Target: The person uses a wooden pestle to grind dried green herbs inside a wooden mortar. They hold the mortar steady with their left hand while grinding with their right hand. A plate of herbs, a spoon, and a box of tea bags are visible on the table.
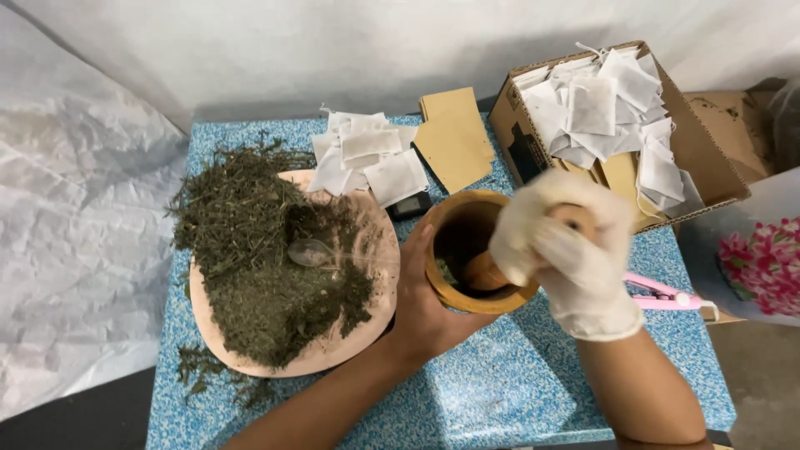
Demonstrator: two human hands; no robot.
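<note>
Centrally, a wooden mortar [467, 250] stands on the blue speckled table [500, 392], and the bare left hand [425, 308] wraps around its side at about 8 o'clock, holding it steady. The gloved right hand [571, 250] is closed around a wooden pestle [487, 271], whose lower end sits inside the bowl; this hand is blurred. At 9 o'clock from the mortar lies a round tray [367, 333] heaped with dried green herbs [258, 250], a clear spoon [312, 252] resting on them. Empty white sachets [367, 162] lie at 11 o'clock, brown envelopes [454, 142] at 12 o'clock, and a cardboard box [508, 125] of more sachets at 1 o'clock. Pink scissors [667, 293] lie at 3 o'clock.
</note>
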